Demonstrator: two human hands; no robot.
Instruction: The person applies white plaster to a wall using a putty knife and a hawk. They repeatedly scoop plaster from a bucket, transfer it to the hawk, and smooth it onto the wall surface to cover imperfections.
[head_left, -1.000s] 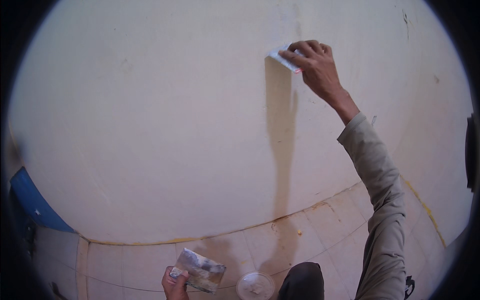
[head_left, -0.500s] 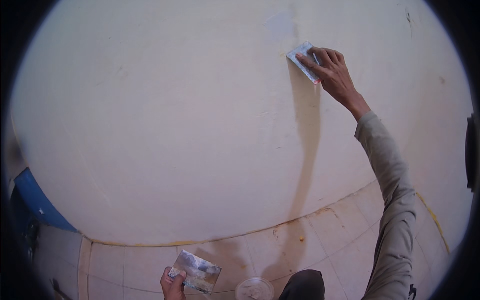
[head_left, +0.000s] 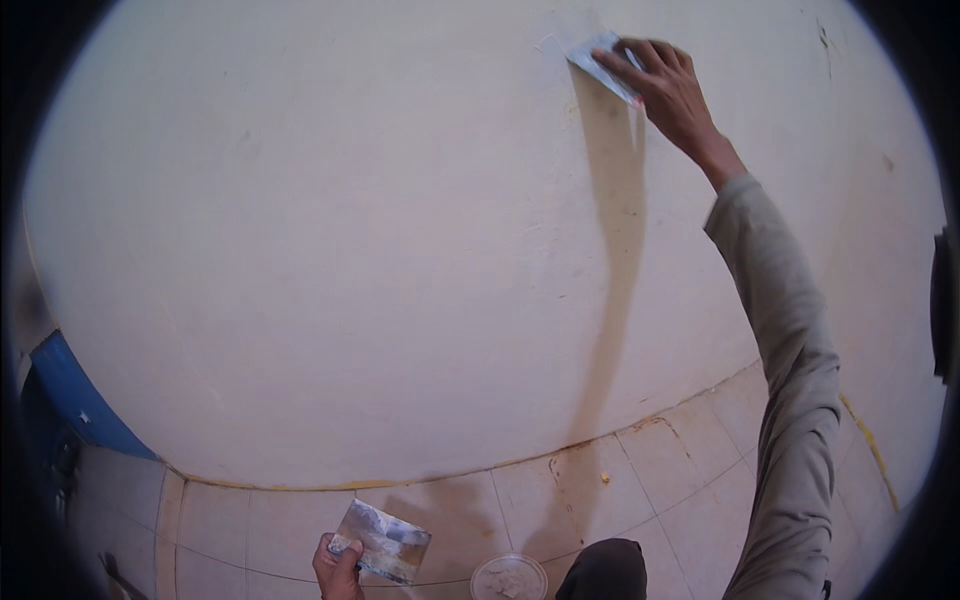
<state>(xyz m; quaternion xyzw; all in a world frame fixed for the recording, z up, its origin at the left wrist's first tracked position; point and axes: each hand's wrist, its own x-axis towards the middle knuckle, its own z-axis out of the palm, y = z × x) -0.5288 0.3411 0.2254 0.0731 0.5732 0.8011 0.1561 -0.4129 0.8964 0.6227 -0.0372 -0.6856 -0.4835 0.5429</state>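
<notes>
My right hand [head_left: 672, 88] grips a thin flat putty scraper [head_left: 605, 66], pale and smeared, its edge against the cream wall [head_left: 380, 240] high up. A faint whitish patch of filler shows around that edge. Down low, my left hand [head_left: 338, 566] pinches a second flat metal scraper [head_left: 382, 542] by its corner, thumb on top. Greyish-white paste coats parts of this plate. Just right of it on the floor stands a round tub [head_left: 509, 578] holding pale putty.
Beige floor tiles [head_left: 450, 510] meet the wall along a yellowish line. My dark-clad knee [head_left: 606, 572] is beside the tub. A blue panel [head_left: 88, 398] stands at the far left. A small orange-yellow lump [head_left: 605, 479] lies on the tiles.
My right hand has slid the scraper upward along the wall, onto the whitish patch, and the blade is tilted more. My left hand with its scraper has shifted slightly left.
</notes>
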